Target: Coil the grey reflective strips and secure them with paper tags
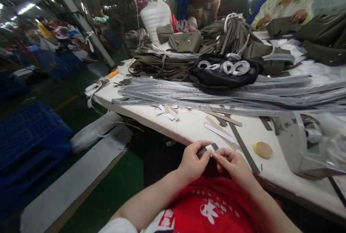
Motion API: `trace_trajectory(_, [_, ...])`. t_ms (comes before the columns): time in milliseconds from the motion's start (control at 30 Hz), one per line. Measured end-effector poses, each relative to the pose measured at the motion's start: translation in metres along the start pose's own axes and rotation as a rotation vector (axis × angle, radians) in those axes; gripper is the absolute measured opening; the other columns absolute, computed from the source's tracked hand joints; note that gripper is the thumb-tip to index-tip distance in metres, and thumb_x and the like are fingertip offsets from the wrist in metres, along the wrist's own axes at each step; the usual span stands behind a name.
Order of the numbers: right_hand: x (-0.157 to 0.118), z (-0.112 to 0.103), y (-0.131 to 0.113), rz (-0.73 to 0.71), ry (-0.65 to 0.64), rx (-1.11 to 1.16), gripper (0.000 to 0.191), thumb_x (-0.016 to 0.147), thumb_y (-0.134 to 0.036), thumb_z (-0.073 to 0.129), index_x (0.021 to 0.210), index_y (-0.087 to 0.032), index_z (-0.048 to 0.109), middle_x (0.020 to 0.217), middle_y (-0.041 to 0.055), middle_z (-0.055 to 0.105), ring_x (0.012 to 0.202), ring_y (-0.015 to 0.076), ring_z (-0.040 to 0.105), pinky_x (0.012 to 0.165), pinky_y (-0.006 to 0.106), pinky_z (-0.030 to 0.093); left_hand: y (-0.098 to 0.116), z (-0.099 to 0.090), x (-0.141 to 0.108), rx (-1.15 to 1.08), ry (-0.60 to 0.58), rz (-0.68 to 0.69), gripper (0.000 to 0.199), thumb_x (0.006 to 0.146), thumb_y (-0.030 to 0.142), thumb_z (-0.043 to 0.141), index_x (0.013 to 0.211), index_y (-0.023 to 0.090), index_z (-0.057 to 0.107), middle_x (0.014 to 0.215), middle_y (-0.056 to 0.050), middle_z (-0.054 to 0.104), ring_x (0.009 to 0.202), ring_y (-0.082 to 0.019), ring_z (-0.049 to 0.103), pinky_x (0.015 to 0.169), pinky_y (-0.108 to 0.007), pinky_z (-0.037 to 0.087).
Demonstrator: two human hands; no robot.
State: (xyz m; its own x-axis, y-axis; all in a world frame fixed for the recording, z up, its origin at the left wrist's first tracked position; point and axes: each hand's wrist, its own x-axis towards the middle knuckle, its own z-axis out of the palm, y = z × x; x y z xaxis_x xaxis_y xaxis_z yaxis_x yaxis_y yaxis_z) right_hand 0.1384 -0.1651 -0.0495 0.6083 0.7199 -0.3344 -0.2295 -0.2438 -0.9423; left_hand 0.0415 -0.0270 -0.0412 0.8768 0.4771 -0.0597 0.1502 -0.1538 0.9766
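At the table's front edge, my left hand (192, 161) is closed around a dark strip piece (214, 146) with a small white strip (209, 148) lying across it. From the other side my right hand (233, 164) pinches the same small white strip between thumb and forefinger. The ends of the dark piece are partly hidden by my fingers. Just beyond my hands, white paper strips (219, 132) and beige strips (225, 118) lie on the white table (186, 126). A long dark olive strap (243, 148) runs towards me, right of my right hand.
A round yellow-rimmed disc (263, 149) and a grey plastic-covered holder (294, 146) stand to the right. Long grey strips (173, 94) cross the table behind, with a black bag (224, 78) of rolled coils. A co-worker (283, 9) sits opposite. Blue crates (32, 143) are at left.
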Motion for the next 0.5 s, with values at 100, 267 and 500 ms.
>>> trace_trajectory(100, [0.005,0.004,0.001,0.019,0.006,-0.012,0.052,0.071,-0.068,0.068,0.064,-0.019,0.054,0.048,-0.0022,0.056,0.047,0.0105,0.046,0.051,0.024,0.037,-0.006,0.0,0.0,-0.065,-0.011,-0.043,0.035,0.093,0.034,0.049,0.115,0.014,0.067,0.097,-0.008,0.072,0.085,-0.018,0.065,0.081,-0.028,0.052])
trace_trajectory(267, [0.006,0.009,-0.002,0.043,-0.032,0.037,0.049,0.068,-0.066,0.072,0.067,-0.018,0.058,0.056,0.0001,0.063,0.053,0.0133,0.055,0.057,0.027,0.046,-0.01,0.001,0.004,-0.087,0.08,-0.076,0.036,0.09,0.043,0.055,0.103,0.014,0.07,0.091,-0.008,0.072,0.08,-0.019,0.065,0.077,-0.029,0.052])
trace_trajectory(500, [0.015,0.017,0.004,-0.014,-0.088,0.153,0.042,0.069,-0.058,0.075,0.071,-0.017,0.064,0.066,0.0024,0.066,0.064,0.0173,0.063,0.067,0.031,0.053,-0.017,0.003,-0.001,0.119,0.287,0.14,0.029,0.091,0.041,0.054,0.098,0.02,0.072,0.093,-0.01,0.073,0.089,-0.024,0.067,0.086,-0.035,0.052])
